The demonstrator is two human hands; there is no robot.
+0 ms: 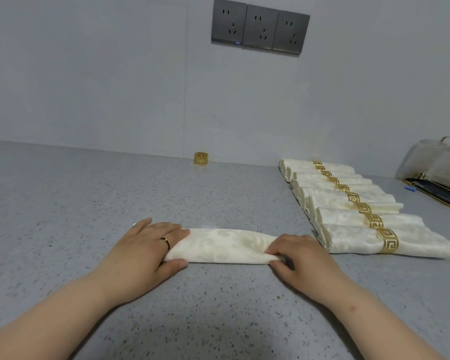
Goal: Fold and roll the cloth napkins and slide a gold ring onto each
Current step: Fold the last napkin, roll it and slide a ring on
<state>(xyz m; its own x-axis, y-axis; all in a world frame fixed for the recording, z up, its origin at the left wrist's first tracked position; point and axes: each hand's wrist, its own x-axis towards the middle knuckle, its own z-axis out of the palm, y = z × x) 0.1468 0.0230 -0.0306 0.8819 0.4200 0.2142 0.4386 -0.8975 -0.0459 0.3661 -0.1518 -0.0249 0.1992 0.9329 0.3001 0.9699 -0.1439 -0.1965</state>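
This is looking like a home kitchen: a speckled grey counter (76,198) is running back to a pale tiled wall (89,74), three grey sockets (260,26) are sitting at 12 o'clock, and a clear container (431,162) is standing at 3 o'clock

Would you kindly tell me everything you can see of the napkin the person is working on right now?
The napkin is cream cloth with a faint woven scroll pattern and a slight sheen, rolled into a long tube lying across the grey speckled counter. The left hand rests over its left end, thumb at the near edge. The right hand pinches its right end, creasing the cloth there.
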